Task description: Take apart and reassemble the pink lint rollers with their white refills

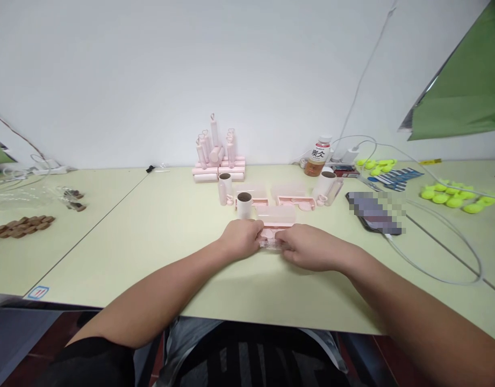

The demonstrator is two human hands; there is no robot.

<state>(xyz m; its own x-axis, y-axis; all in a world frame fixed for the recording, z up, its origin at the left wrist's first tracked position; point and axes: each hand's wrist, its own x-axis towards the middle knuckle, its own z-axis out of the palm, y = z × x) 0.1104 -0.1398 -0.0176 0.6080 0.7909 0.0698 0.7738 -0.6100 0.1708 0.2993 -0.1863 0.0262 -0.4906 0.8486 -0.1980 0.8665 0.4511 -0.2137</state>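
Both my hands meet at the middle of the pale green table [158, 236]. My left hand [242, 238] and my right hand [309, 248] are closed on the two ends of a small pink case [274, 234] with a clear lid lying flat on the table. The fingers curl round it and hide most of it. Just behind it stands a white roll [244, 205] with a dark core, and two more pink cases [296, 201] lie open there.
A stack of pink handles and boxes [219, 156] stands at the back by the wall, a drink bottle [317, 156] to its right. A phone [374, 213] with a white cable lies at the right, yellow-green pieces [457, 196] beyond it. Brown pieces [23, 226] lie at the far left.
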